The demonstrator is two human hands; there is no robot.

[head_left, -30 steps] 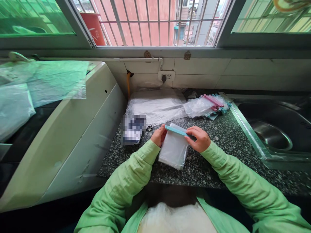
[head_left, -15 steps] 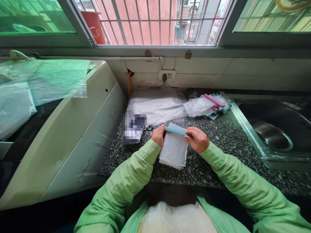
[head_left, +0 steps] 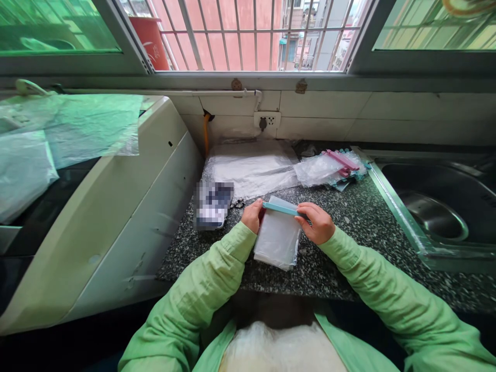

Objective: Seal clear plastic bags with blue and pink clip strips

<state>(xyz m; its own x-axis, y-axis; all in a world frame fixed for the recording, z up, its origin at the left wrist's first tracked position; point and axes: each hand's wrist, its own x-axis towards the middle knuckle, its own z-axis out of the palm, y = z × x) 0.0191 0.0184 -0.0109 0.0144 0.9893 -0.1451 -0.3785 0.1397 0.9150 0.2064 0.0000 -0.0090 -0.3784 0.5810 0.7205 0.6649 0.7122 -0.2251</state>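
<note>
Between my hands is a folded translucent plastic bag (head_left: 276,237), with a light-blue sealing clip (head_left: 282,208) lying across it near its top edge. The clip's left end is pinched in my left hand (head_left: 252,215). At the other end, my right hand (head_left: 315,222) grips the clip between thumb and fingers. A short strip of the bag sticks out beyond the clip. Something red shows beside my left fingers, too small to make out. The bag hangs down toward me, just above or on the dark speckled counter (head_left: 329,268); I cannot tell which.
Behind lies a large clear plastic sheet (head_left: 251,168). To its right is a pile of plastic bags (head_left: 320,169) with pink clips (head_left: 343,163) and blue ones. A blurred-out object (head_left: 213,205) sits left. A sink (head_left: 422,253) borders the right, a pale appliance (head_left: 132,217) the left.
Both hands and the clip are almost where they were. A bit of red now shows beside my left fingers.
</note>
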